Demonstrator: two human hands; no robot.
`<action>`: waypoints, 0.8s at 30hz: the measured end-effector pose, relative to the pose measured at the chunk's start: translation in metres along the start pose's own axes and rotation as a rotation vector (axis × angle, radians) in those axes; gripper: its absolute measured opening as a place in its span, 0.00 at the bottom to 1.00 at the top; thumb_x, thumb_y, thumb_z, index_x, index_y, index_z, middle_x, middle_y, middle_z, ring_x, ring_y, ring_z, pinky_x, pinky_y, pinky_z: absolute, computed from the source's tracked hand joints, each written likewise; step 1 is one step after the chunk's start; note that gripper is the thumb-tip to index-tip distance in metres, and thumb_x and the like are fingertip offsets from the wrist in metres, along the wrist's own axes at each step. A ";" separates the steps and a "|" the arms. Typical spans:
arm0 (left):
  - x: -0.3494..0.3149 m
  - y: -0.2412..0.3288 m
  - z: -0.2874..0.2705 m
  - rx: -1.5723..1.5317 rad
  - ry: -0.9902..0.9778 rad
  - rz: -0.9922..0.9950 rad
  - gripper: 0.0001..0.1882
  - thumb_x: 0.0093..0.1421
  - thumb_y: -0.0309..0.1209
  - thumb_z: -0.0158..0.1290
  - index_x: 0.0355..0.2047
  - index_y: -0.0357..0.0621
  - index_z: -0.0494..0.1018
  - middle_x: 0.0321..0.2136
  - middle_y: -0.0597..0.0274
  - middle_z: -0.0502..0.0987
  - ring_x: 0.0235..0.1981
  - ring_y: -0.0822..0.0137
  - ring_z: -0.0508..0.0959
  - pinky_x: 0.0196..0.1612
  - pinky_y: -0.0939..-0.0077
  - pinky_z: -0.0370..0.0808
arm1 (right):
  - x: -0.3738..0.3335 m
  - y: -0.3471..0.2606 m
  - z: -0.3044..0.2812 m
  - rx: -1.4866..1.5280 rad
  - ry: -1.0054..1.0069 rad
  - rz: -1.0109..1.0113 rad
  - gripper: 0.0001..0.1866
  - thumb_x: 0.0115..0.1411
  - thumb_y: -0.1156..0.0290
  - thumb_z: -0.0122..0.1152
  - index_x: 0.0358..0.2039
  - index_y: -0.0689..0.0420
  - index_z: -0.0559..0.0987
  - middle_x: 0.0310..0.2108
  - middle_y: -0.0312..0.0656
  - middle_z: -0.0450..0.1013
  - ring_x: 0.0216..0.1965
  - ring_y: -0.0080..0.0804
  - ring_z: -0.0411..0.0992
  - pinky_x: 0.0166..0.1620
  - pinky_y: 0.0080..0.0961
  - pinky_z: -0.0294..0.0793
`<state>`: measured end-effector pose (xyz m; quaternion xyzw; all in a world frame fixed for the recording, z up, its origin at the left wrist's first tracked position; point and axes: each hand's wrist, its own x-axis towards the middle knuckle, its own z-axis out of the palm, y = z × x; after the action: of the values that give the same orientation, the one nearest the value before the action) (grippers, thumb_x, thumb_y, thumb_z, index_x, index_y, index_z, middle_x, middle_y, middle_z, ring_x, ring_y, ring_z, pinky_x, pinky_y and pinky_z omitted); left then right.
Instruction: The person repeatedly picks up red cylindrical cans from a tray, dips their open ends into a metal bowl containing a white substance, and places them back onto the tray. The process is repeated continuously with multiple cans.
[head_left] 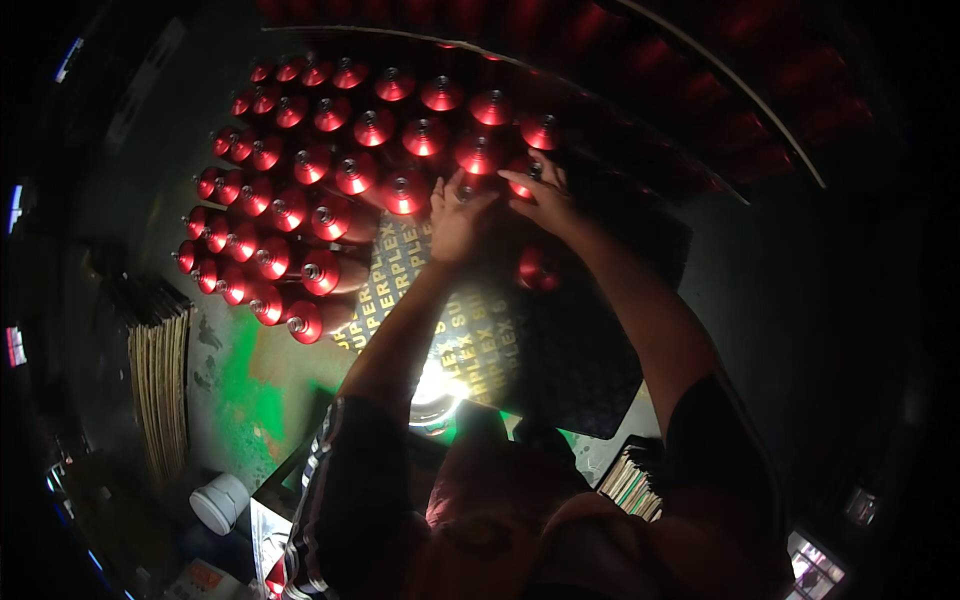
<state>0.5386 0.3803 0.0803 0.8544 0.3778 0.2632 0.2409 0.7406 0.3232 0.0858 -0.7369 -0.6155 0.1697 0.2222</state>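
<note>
Many shiny red bottles with cone-shaped shoulders and narrow necks (355, 173) stand in rows over the far left part of a printed sheet (485, 360). At the near right edge of these rows, my left hand (458, 228) has its fingers and thumb around the top of a red bottle (468, 192), mostly in shadow. Just right of it, my right hand (548, 200) grips another red bottle (520, 188), thumb on the near left and fingers on the far side. A single red bottle (538, 270) stands apart, nearer to me, in the dark.
Beyond the rows, a pale curved edge (480, 52) borders more dark red shapes. Stacked brown cardboard sheets (160, 390) stand at the left, with a white bucket (220, 502) nearer me. A bright lamp (437, 395) shines at my front. Another sheet stack (633, 483) lies lower right.
</note>
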 end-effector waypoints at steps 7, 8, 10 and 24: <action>-0.008 -0.001 -0.008 0.009 0.004 -0.028 0.25 0.47 0.26 0.63 0.46 0.67 0.81 0.63 0.59 0.63 0.61 0.47 0.63 0.61 0.57 0.68 | 0.000 0.007 0.002 0.044 0.070 -0.074 0.31 0.49 0.69 0.72 0.54 0.30 0.78 0.67 0.42 0.54 0.63 0.49 0.59 0.64 0.38 0.64; -0.009 0.003 -0.017 0.020 -0.020 -0.048 0.24 0.47 0.26 0.63 0.46 0.67 0.81 0.62 0.59 0.64 0.60 0.49 0.65 0.60 0.59 0.68 | 0.000 0.004 -0.006 0.033 0.055 -0.057 0.30 0.49 0.69 0.72 0.54 0.31 0.79 0.67 0.41 0.56 0.62 0.47 0.60 0.63 0.37 0.65; -0.024 0.015 -0.045 -0.047 0.101 -0.056 0.24 0.46 0.27 0.65 0.45 0.66 0.82 0.61 0.59 0.67 0.58 0.51 0.67 0.60 0.60 0.69 | -0.002 -0.004 -0.035 0.054 0.132 -0.200 0.30 0.47 0.71 0.72 0.53 0.35 0.80 0.65 0.44 0.58 0.61 0.47 0.62 0.62 0.36 0.65; -0.359 0.014 -0.209 -0.176 -0.053 -0.698 0.24 0.71 0.43 0.41 0.61 0.44 0.65 0.46 0.50 0.78 0.35 0.57 0.80 0.41 0.64 0.81 | -0.171 -0.130 -0.033 1.935 -0.501 0.298 0.18 0.66 0.63 0.53 0.53 0.58 0.74 0.43 0.37 0.74 0.45 0.24 0.72 0.50 0.25 0.72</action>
<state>0.2069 0.1390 0.1479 0.6563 0.6164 0.1742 0.3987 0.6180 0.1704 0.1797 -0.2525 -0.1442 0.7719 0.5653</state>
